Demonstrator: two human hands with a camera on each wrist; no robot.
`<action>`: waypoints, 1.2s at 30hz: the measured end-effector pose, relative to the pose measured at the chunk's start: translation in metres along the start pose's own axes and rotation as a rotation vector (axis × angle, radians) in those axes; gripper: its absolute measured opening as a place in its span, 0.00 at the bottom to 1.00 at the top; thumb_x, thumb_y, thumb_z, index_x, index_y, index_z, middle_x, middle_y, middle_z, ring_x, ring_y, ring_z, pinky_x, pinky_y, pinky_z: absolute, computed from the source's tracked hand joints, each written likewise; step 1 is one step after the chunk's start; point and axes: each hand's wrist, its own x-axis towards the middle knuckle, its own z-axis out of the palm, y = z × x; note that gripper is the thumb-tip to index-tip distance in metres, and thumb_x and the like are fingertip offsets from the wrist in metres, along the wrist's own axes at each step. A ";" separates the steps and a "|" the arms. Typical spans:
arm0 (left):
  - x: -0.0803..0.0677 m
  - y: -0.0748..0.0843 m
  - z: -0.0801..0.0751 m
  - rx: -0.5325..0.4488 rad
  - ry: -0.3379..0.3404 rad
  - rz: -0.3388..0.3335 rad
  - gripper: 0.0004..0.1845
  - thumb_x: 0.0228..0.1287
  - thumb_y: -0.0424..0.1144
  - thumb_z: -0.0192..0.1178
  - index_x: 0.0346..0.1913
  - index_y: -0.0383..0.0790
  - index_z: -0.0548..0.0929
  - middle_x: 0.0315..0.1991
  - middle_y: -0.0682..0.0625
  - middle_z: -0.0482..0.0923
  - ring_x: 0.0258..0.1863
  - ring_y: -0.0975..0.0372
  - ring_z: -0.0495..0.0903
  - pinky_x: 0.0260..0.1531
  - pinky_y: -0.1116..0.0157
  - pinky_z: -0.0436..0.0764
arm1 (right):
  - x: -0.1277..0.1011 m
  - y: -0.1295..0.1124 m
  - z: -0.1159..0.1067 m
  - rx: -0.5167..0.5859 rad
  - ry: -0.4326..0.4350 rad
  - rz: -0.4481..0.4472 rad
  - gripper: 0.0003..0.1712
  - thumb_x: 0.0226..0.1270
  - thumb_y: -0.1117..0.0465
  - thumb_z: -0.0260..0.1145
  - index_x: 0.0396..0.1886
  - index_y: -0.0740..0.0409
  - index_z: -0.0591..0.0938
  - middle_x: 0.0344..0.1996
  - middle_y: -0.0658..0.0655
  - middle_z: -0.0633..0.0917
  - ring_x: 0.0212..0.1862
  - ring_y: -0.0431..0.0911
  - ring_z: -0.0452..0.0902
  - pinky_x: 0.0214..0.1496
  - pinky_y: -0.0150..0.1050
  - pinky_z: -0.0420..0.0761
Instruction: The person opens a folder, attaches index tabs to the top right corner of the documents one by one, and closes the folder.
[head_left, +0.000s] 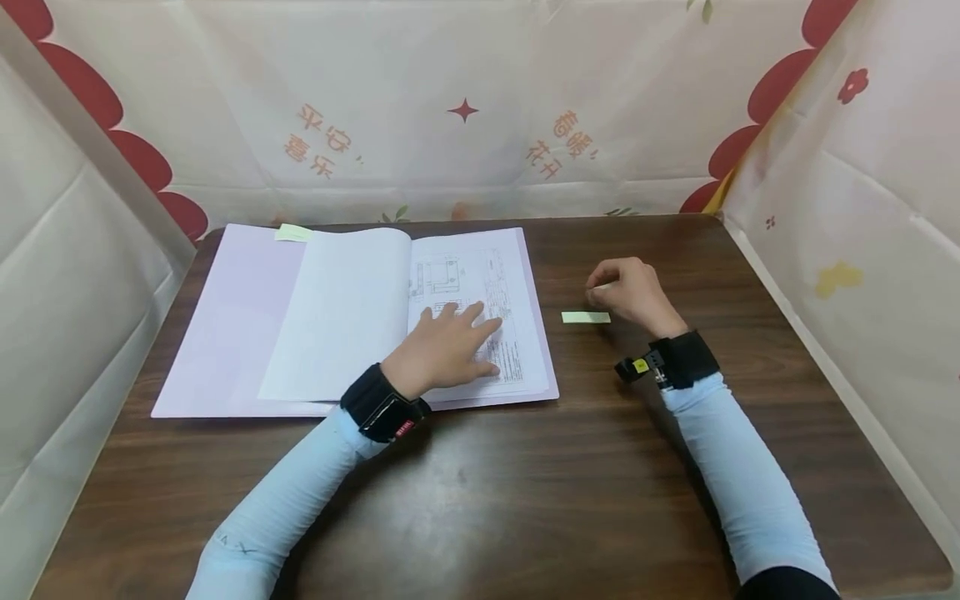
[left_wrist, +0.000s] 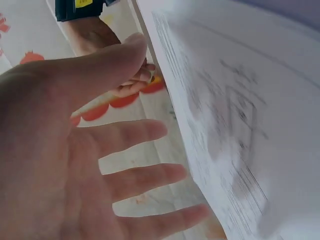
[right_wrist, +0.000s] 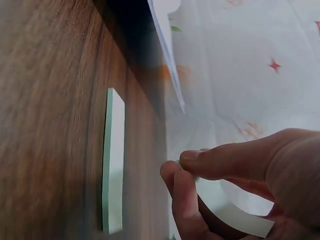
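Observation:
An open folder with a lilac cover (head_left: 217, 333) lies on the table, its white left page (head_left: 348, 312) turned over and its right page (head_left: 498, 283) printed with line drawings. Over that printed page my left hand (head_left: 442, 350) spreads its fingers, holding nothing; whether it touches the paper I cannot tell. To the right, my right hand (head_left: 630, 292) pinches a pale sticky note (right_wrist: 242, 220) between thumb and fingertips, the strip curling below them in the right wrist view. Just beside this hand, a thin pad of pale green sticky notes (head_left: 586, 317) lies flat on the wood.
A pale green sticky note (head_left: 293, 232) sticks out at the top edge of the turned left page. The brown wooden table (head_left: 480, 500) is enclosed by patterned cloth (head_left: 420, 75) at the back and both sides.

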 end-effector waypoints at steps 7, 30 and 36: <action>-0.002 -0.013 0.010 -0.046 -0.047 -0.028 0.40 0.67 0.61 0.65 0.79 0.55 0.66 0.81 0.44 0.60 0.76 0.40 0.63 0.68 0.31 0.65 | 0.050 -0.014 0.021 0.078 -0.118 0.019 0.07 0.70 0.62 0.66 0.44 0.60 0.86 0.44 0.61 0.85 0.44 0.53 0.80 0.43 0.41 0.78; 0.003 -0.021 0.023 -0.060 -0.046 0.007 0.42 0.59 0.57 0.74 0.75 0.51 0.72 0.74 0.45 0.69 0.65 0.46 0.71 0.59 0.44 0.76 | 0.142 -0.044 0.063 0.300 0.013 0.329 0.14 0.71 0.61 0.68 0.53 0.60 0.87 0.53 0.61 0.84 0.50 0.52 0.82 0.59 0.43 0.82; 0.005 -0.022 0.024 -0.054 -0.037 -0.001 0.40 0.58 0.57 0.75 0.72 0.51 0.74 0.70 0.45 0.72 0.62 0.47 0.74 0.55 0.46 0.78 | 0.152 -0.052 0.071 0.312 0.004 0.357 0.14 0.73 0.60 0.68 0.54 0.58 0.88 0.52 0.59 0.85 0.46 0.49 0.86 0.54 0.36 0.85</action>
